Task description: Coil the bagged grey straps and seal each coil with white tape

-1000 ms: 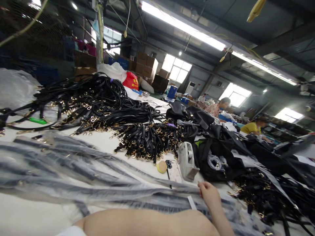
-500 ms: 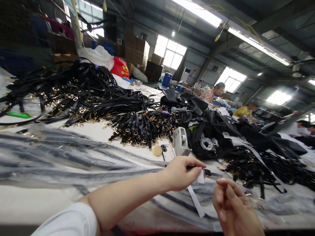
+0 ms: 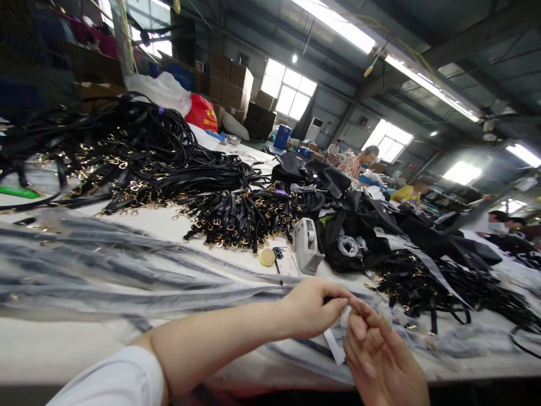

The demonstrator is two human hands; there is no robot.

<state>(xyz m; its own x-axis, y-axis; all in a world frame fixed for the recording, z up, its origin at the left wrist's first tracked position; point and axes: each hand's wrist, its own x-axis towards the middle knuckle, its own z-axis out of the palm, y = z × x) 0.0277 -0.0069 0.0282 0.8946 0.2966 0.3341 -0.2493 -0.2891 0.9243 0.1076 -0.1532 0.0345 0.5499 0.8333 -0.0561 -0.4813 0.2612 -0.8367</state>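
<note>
My left hand (image 3: 311,307) is pinched on the top of a white paper strip (image 3: 335,346) near the table's front edge. My right hand (image 3: 380,361) meets it from below, fingertips closed on the same strip. Under both hands lie long black straps in clear plastic sleeves (image 3: 127,276), spread across the white table (image 3: 51,344). What the strip is fixed to is hidden by my fingers.
Heaps of black straps with gold buckles (image 3: 240,217) and long black cords (image 3: 139,152) fill the table's middle and left. A tape dispenser (image 3: 306,245), a phone (image 3: 287,262) and a yellow disc (image 3: 267,257) lie ahead. Black bags (image 3: 380,225) pile at right. Other people sit beyond.
My left hand came up to pinch the white strip. My right hand entered from below and closed onto the strip beside the left. The view shifted slightly left and down.
</note>
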